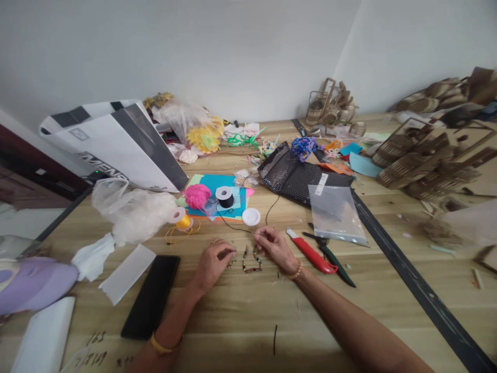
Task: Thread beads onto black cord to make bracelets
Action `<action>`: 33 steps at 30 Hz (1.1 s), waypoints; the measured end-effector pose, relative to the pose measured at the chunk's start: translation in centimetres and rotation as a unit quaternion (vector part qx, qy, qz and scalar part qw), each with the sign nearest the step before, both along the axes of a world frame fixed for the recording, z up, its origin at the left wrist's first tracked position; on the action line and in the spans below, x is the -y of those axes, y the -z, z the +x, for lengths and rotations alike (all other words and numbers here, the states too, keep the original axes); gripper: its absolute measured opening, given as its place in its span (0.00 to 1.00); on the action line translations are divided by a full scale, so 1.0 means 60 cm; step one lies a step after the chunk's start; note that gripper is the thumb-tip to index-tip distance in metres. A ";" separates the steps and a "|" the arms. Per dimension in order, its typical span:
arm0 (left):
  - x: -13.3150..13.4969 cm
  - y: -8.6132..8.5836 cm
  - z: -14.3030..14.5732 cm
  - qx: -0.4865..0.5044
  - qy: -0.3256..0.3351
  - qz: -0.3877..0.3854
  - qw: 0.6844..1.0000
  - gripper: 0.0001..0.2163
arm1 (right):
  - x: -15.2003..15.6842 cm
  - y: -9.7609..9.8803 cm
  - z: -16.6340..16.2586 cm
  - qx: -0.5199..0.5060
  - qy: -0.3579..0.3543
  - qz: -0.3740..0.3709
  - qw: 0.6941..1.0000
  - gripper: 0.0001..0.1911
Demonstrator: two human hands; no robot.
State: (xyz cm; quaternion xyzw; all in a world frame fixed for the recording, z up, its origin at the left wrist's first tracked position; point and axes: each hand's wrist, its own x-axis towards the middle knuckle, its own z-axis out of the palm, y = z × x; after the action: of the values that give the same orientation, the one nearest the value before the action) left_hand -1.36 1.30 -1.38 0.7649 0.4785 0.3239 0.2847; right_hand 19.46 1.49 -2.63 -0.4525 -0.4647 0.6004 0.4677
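Bead-stringing looks to be the step in hand. The right hand pinches the black cord. The left hand is pinched shut (on what, too small to tell). The beaded strand lies on the desk between the hands, a U with its long axis pointing away towards the spool. The next move calls for a steady cord tip.
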 end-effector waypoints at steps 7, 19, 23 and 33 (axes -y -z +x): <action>0.006 0.005 0.006 0.102 -0.046 -0.127 0.986 0.05 | 0.005 -0.004 0.001 0.032 -0.045 0.037 0.998 0.20; 0.004 0.015 0.010 0.149 -0.053 -0.180 0.971 0.08 | 0.020 -0.010 -0.007 0.073 -0.161 0.093 0.980 0.14; 0.006 0.013 0.011 0.151 -0.043 -0.204 0.966 0.09 | 0.020 -0.005 -0.008 0.091 -0.158 0.103 0.978 0.10; 0.007 0.011 0.011 0.134 -0.028 -0.195 0.971 0.09 | 0.021 -0.004 -0.008 0.101 -0.156 0.099 0.978 0.06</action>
State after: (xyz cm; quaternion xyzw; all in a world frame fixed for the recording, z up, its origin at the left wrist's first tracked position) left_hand -0.68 0.88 -2.06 0.6304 0.5111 0.3320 0.4807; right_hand 18.97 0.23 -2.36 -0.3843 -0.6313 0.5686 0.3613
